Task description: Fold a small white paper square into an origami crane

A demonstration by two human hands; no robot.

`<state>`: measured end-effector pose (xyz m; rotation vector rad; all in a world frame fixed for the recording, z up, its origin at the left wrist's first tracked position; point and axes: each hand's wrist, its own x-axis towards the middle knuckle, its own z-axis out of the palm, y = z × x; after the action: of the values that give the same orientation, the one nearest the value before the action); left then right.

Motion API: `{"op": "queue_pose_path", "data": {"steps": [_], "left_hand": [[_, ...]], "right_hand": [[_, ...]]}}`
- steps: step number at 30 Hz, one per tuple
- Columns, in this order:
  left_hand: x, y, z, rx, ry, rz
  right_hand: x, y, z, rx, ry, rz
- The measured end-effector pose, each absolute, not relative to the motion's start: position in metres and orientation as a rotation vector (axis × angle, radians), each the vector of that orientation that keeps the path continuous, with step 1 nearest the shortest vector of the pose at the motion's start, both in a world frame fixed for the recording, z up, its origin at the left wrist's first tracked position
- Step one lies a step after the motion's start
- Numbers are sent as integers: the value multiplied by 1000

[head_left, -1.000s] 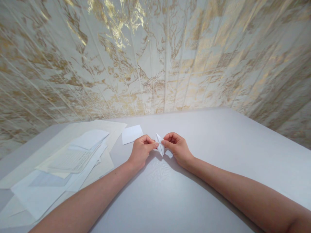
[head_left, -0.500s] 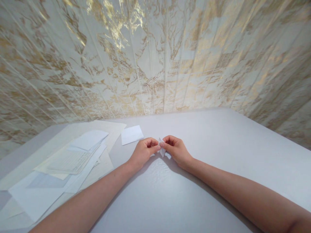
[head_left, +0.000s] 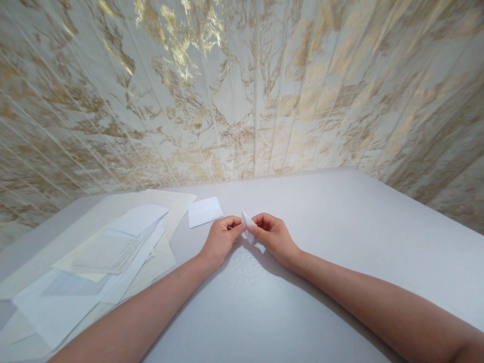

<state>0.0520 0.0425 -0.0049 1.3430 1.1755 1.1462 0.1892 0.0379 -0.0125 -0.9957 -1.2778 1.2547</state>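
A small piece of folded white paper (head_left: 247,221) is held between my two hands, just above the table. My left hand (head_left: 221,238) pinches its left side between thumb and fingers. On the other side, my right hand (head_left: 274,234) grips it with the thumb in front and the fingers curled behind. The paper has a pointed tip at the top and sharp creases; the fingers hide part of it. Beyond my left hand lies a flat white paper rectangle (head_left: 204,211).
The white table (head_left: 340,227) runs back to a wall with gold-patterned covering (head_left: 234,101). On the left lies a loose pile of white and cream papers (head_left: 68,307), among them a sheet with lines of writing (head_left: 109,252). My left forearm reaches across the pile's near edge.
The folded paper has turned and tilted slightly left, so its pointed tip stands higher and more of its face shows. Both hands keep their pinch, almost in place.
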Motion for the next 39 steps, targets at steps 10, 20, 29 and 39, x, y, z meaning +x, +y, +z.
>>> {"op": "queue_pose_path", "data": {"steps": [10, 20, 29, 39], "left_hand": [[53, 42, -1, 948, 946, 1212], [57, 37, 0, 1008, 829, 1091], [49, 45, 17, 1085, 987, 1098], [39, 65, 13, 1138, 963, 1260]], "right_hand": [[195, 30, -8, -802, -1749, 649], [189, 36, -17, -1015, -1577, 694], [193, 48, -12, -983, -1639, 817], [188, 79, -1, -833, -1379, 1258]]}}
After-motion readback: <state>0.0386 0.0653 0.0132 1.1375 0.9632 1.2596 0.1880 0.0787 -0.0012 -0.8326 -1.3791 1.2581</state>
